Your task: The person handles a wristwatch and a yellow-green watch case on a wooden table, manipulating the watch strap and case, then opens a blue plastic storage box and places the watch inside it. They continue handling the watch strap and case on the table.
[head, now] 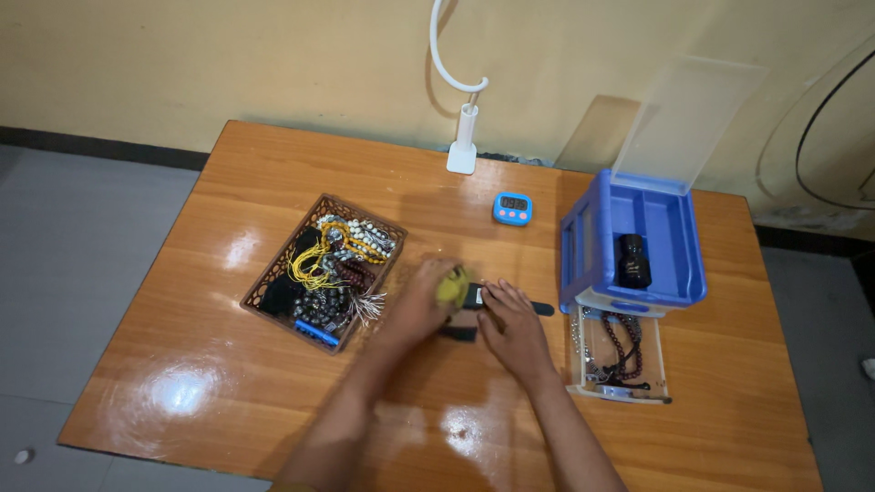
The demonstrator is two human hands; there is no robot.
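Table point(228, 364) stands against the wall point(273, 55). Basket point(264, 293) sits left of centre on the table; bead strings point(351, 244) lie in it. Lamp base point(462, 157) stands at the rear edge, behind centre. Small timer point(512, 209) lies just right of and in front of the lamp base. Storage box point(597, 260) stands at the right, lid point(684, 118) raised behind it, a bottle point(634, 261) in its top compartment. Drawer point(583, 360) is pulled out in front of the box, beads point(624, 346) in it. Left hand point(424, 299) and right hand point(510, 323) rest between basket and box, the left on a round object point(453, 287), a flat object point(474, 296) between them
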